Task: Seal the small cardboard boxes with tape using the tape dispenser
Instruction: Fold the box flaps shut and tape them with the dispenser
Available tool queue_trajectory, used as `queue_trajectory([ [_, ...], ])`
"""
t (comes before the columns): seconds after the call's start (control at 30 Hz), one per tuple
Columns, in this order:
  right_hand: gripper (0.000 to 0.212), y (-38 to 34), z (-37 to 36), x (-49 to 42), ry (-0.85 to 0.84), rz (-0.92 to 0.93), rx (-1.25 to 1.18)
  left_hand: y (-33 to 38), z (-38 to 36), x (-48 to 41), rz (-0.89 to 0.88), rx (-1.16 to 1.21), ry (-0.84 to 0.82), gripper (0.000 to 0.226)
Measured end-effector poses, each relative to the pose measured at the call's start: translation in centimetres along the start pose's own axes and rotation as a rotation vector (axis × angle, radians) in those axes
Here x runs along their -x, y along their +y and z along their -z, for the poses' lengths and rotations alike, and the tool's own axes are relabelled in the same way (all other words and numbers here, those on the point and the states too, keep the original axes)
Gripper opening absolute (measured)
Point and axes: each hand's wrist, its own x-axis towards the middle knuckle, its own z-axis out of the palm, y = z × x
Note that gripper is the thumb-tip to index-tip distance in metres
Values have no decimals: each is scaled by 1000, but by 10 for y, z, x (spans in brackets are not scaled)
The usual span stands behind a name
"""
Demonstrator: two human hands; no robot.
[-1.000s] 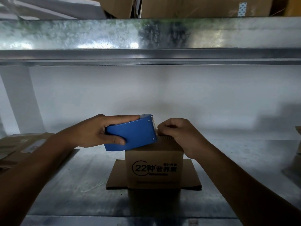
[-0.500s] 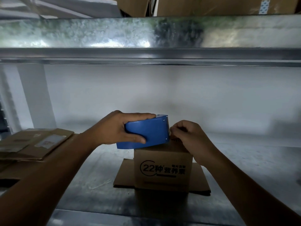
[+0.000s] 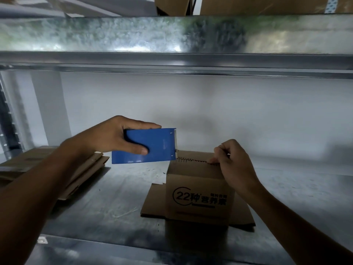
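Up left of cardboard box (image 3: 199, 188), tape dispenser (image 3: 158, 148) within left grip (image 3: 113, 139).

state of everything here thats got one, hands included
left hand, grips the tape dispenser
tape dispenser, held up, toothed end at box's top edge
tape strip, stretched over box top
right hand, pinches tape strip at box top
small box, upright, top flaps folded shut
flat cardboard sheet, lying under the box
flattened boxes, stacked at left
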Motion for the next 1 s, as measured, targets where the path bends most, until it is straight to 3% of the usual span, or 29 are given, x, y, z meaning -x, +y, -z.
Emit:
queue_trajectory([
  [0.53, 22, 5, -2, 3, 181, -20, -158, -6, -11, -42, 22, 112, 33, 41],
  [0.77, 17, 7, -6, 7, 282, -42, -97, -9, -13, -50, 68, 142, -13, 40],
  [0.87, 15, 7, -7, 7, 347, -67, -115, -4, -16, -52, -7, 118, -2, 42],
  [1.0, 14, 10, -4, 6, 303, -67, -39, 3, -27, -52, -144, -63, 85, 51],
])
